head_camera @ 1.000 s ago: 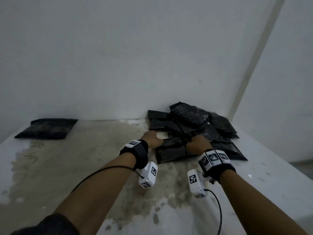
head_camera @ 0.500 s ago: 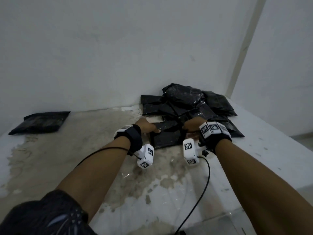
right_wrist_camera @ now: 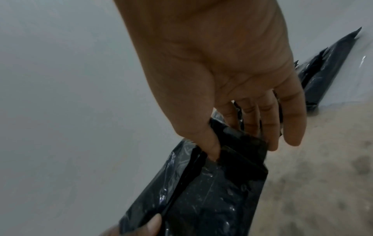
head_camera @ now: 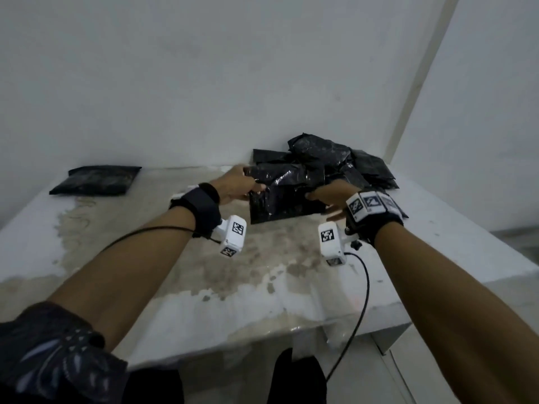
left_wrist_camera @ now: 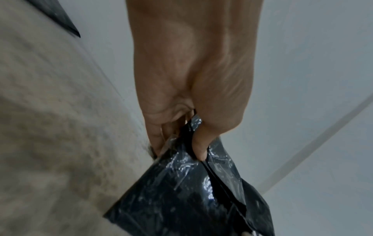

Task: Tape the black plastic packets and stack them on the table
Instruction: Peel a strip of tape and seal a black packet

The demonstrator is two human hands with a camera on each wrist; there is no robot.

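Our left hand [head_camera: 236, 186] pinches black plastic packet [head_camera: 287, 196] | right hand [head_camera: 331, 196] pinches opposite end | packet's long axis spans between our hands

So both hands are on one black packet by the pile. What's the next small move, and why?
Probably draw the packet back toward the bare table in front and lay it flat. The left hand and right hand each pinch an end, it hangs lifted before the pile, and its flap looks loose, so taping seems still due.
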